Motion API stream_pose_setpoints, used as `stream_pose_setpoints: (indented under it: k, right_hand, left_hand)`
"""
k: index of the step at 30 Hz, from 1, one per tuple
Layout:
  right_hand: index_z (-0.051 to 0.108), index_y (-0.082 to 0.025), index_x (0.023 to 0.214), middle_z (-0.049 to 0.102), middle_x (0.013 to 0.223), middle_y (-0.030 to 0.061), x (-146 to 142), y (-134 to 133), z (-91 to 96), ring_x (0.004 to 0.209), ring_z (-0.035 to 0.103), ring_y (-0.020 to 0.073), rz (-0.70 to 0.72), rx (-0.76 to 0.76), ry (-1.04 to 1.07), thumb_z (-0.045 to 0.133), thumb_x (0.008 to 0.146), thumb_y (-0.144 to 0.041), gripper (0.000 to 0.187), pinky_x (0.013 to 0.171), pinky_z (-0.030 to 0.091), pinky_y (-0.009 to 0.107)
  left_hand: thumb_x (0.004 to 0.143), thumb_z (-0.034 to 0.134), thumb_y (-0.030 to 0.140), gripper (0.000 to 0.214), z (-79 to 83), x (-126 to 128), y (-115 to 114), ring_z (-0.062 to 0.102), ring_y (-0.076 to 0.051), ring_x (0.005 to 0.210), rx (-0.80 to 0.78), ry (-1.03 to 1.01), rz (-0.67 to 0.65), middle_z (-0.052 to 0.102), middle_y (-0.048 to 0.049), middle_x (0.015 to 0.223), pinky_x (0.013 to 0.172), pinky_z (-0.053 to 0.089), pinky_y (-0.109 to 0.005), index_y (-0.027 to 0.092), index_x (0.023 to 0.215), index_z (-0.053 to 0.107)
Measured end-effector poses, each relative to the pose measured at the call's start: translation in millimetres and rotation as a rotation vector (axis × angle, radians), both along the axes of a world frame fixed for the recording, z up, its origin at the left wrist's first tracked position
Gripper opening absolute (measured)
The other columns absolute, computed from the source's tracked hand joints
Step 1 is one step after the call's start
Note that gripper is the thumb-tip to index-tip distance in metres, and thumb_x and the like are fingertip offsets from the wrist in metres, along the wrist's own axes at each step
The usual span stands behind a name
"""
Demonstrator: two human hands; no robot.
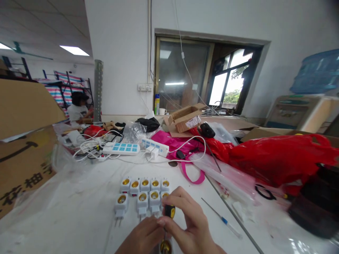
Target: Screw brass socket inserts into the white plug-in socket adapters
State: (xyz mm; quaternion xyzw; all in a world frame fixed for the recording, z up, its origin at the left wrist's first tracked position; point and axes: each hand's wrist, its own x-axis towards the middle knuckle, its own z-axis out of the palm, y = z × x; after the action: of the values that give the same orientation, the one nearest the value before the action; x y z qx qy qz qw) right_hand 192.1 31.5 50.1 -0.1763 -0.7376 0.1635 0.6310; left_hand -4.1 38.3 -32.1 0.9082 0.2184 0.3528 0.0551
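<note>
My right hand (189,222) is closed round a screwdriver with a black and yellow handle (169,211), held upright at the table's near edge. My left hand (144,236) is closed on a lamp socket adapter with a brass opening (165,247), right under the screwdriver's shaft; only its top shows. Just beyond my hands, several white plug-in lamp socket adapters (143,194) with brass insides stand in two rows on the white table (79,211).
A thin tool with a blue band (222,219) lies to the right. White power strips (122,149) and cables sit further back, with pink and red plastic bags (275,158), cardboard boxes (23,155), and a seated person (78,107) at far left.
</note>
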Motion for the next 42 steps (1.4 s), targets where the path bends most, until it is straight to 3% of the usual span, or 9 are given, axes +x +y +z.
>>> stream_pose_setpoints:
  k: [6, 11, 14, 16, 21, 29, 32, 36, 42]
  right_hand:
    - [0.070, -0.029, 0.144, 0.084, 0.109, 0.0087, -12.6, -2.7, 0.9, 0.099, 0.080, 0.0266, -0.013, 0.024, -0.145, 0.074, 0.097, -0.014, 0.049, 0.092, 0.067, 0.038]
    - [0.070, -0.027, 0.132, 0.080, 0.101, 0.0060, -20.8, -1.1, -8.5, 0.087, 0.078, 0.0214, 0.028, -0.115, -0.014, 0.061, 0.107, -0.021, 0.027, 0.081, 0.064, 0.033]
    - [0.068, -0.029, 0.134, 0.077, 0.098, 0.0036, -19.7, 2.0, -17.2, 0.083, 0.073, 0.0199, 0.011, -0.130, 0.033, 0.068, 0.106, -0.023, 0.029, 0.080, 0.062, 0.033]
    - [0.071, -0.030, 0.132, 0.075, 0.099, 0.0035, -17.0, 3.1, -21.8, 0.088, 0.071, 0.0203, 0.004, -0.135, 0.047, 0.074, 0.104, -0.022, 0.029, 0.084, 0.061, 0.034]
    - [0.077, -0.031, 0.133, 0.068, 0.113, 0.0081, -11.4, -0.2, -20.5, 0.107, 0.066, 0.0233, -0.020, -0.169, 0.077, 0.072, 0.105, -0.017, 0.032, 0.090, 0.059, 0.037]
    - [0.072, -0.030, 0.139, 0.077, 0.115, 0.0086, -5.9, -15.2, 2.5, 0.108, 0.072, 0.0244, 0.173, -0.262, -0.002, 0.057, 0.112, -0.017, 0.033, 0.095, 0.059, 0.041]
    - [0.072, -0.029, 0.136, 0.075, 0.120, 0.0095, -5.5, -15.7, 0.8, 0.114, 0.070, 0.0250, 0.128, -0.246, -0.015, 0.056, 0.112, -0.017, 0.032, 0.101, 0.058, 0.043]
    - [0.076, -0.030, 0.133, 0.067, 0.116, 0.0080, -9.7, -11.1, -9.2, 0.108, 0.065, 0.0236, 0.042, -0.160, 0.061, 0.076, 0.100, -0.014, 0.036, 0.094, 0.058, 0.039]
    - [0.069, -0.033, 0.148, 0.076, 0.117, 0.0081, -8.9, -15.6, -10.1, 0.105, 0.072, 0.0228, 0.135, -0.290, 0.038, 0.063, 0.109, -0.014, 0.043, 0.092, 0.060, 0.039]
  left_hand:
    - [0.100, 0.073, 0.055, 0.069, -3.8, -17.8, 1.5, 0.080, -0.031, 0.114, -0.054, -0.019, 0.037, 0.081, -0.0102, 0.130, 0.096, 0.070, -0.040, 0.034, 0.161, 0.048]
    - [0.098, 0.074, 0.059, 0.077, -17.2, -18.7, 9.2, 0.079, -0.034, 0.122, 0.080, -0.067, 0.006, 0.079, -0.0125, 0.137, 0.100, 0.070, -0.044, 0.031, 0.163, 0.043]
    - [0.095, 0.082, 0.044, 0.080, -7.1, -15.7, -2.8, 0.075, -0.034, 0.130, -0.007, -0.087, 0.063, 0.075, -0.0140, 0.146, 0.109, 0.066, -0.045, 0.031, 0.163, 0.042]
    - [0.089, 0.087, 0.032, 0.072, 6.7, -14.3, -14.9, 0.078, -0.031, 0.121, -0.076, -0.107, 0.093, 0.079, -0.0083, 0.136, 0.102, 0.068, -0.040, 0.034, 0.153, 0.052]
    - [0.088, 0.089, 0.026, 0.049, 30.3, -12.2, -30.6, 0.077, -0.027, 0.118, -0.185, -0.074, 0.155, 0.081, -0.0040, 0.129, 0.103, 0.065, -0.035, 0.032, 0.132, 0.066]
    - [0.093, 0.086, 0.027, 0.044, 32.3, -12.0, -29.7, 0.075, -0.028, 0.122, -0.274, -0.034, 0.150, 0.078, -0.0068, 0.130, 0.108, 0.064, -0.038, 0.029, 0.131, 0.065]
    - [0.095, 0.083, 0.023, 0.034, 36.1, -10.5, -30.1, 0.075, -0.025, 0.115, -0.320, -0.019, 0.128, 0.078, -0.0047, 0.122, 0.102, 0.064, -0.035, 0.028, 0.123, 0.065]
    - [0.095, 0.082, 0.018, 0.044, 35.5, -9.8, -30.6, 0.074, -0.024, 0.116, -0.296, -0.074, 0.102, 0.077, -0.0028, 0.125, 0.101, 0.064, -0.034, 0.031, 0.132, 0.060]
    - [0.092, 0.086, 0.020, 0.050, 32.6, -10.6, -30.2, 0.072, -0.026, 0.126, -0.281, -0.008, 0.120, 0.076, -0.0051, 0.133, 0.111, 0.061, -0.038, 0.029, 0.134, 0.060]
